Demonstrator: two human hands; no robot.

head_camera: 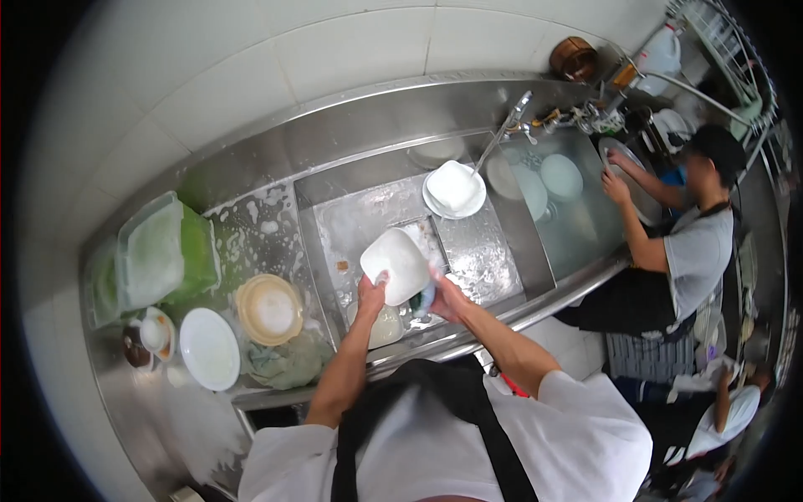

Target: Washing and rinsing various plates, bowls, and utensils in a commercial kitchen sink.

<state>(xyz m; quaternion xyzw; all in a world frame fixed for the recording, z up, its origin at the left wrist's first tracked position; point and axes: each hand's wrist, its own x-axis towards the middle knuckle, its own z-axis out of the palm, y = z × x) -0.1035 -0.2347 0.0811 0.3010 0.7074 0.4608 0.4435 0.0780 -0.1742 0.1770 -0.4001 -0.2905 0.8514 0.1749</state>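
My left hand grips the lower left edge of a white square dish, its thumb on the face, above the basin of a steel sink. At the dish's lower right is my right hand, holding a sponge with green and pale parts, blurred and partly hidden. Beneath my left hand another pale dish lies in the basin. A white square bowl rests on a round white plate under the tap.
On the left counter stand a green-tinted tub of suds, a white oval plate, a beige bowl and a wet cloth. Right, a co-worker handles a round item beside a water-filled basin with plates. Another person is farther off.
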